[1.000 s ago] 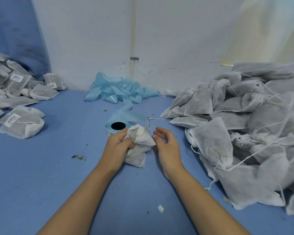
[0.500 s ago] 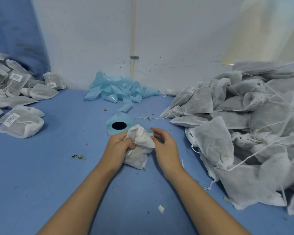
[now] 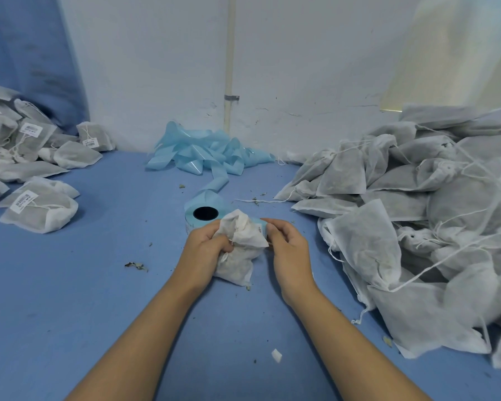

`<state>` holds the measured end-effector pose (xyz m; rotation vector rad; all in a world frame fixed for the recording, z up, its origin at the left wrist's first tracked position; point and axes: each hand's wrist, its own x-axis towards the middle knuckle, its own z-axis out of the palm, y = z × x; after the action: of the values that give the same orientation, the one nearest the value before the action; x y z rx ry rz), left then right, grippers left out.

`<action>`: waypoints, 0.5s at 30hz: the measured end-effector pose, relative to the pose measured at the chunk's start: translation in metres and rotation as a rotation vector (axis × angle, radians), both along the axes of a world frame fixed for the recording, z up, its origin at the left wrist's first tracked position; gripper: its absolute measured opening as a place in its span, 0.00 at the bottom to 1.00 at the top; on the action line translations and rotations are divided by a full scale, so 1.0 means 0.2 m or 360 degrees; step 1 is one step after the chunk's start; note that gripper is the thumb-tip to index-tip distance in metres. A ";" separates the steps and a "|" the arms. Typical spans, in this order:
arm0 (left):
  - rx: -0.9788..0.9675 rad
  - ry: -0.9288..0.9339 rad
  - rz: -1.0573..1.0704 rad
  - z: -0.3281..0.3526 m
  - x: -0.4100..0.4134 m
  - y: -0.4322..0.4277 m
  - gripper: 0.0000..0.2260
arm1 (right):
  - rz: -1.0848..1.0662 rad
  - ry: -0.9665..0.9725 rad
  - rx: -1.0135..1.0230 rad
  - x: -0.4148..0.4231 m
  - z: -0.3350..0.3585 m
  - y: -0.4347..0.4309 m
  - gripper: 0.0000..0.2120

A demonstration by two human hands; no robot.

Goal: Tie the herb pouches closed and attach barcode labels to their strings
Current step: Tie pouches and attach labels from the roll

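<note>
1. Left hand is clenched around a white pouch, bunching up its top end. The pouch sits mid-desk, its bottom resting on the blue desk, right in front of the label roll.
2. Right hand is up against the right side of the pouch and the near edge of the roll. Its fingers are curled in like they're pinching something small there, but honestly I can't tell if it's the string, a label or just the fabric.
3. The roll is light blue with a dark core hole, lying flat. A strip of backing runs off it to a tangled heap of blue backing by the wall.
4. Big pile of pouches on the right, loose strings all over, no labels I can see on them.
5. Left side has a smaller pile with barcode labels showing, plus one labelled pouch lying a bit apart, nearer the camera.
6. Bits of dried herb are scattered on the desk, and a small white scrap sits between the forearms.
</note>
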<state>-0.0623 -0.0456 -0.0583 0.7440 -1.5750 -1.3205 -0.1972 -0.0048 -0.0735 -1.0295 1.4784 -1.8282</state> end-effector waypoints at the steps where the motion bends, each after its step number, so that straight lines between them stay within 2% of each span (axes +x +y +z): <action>1: 0.0008 0.0001 0.0011 0.00 0.00 0.00 0.08 | -0.0014 -0.0007 -0.0009 0.00 0.00 0.00 0.09; 4: 0.0024 0.0017 0.0031 -0.01 0.00 -0.01 0.07 | -0.0079 -0.0089 -0.0028 0.00 0.00 0.00 0.08; 8: 0.0001 0.0002 0.0063 -0.01 0.00 -0.01 0.04 | -0.0184 -0.0364 -0.0059 -0.02 0.01 0.00 0.08; 11: -0.0008 0.0013 0.0111 0.00 0.00 -0.01 0.13 | -0.0297 -0.0468 -0.0147 -0.03 0.02 0.00 0.08; 15: 0.0038 0.0074 0.0172 -0.01 0.00 -0.02 0.15 | -0.0440 -0.0346 -0.0243 -0.03 0.03 0.01 0.08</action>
<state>-0.0622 -0.0493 -0.0594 0.7964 -1.4641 -1.2711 -0.2030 -0.0022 -0.0678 -0.6917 1.4216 -2.1985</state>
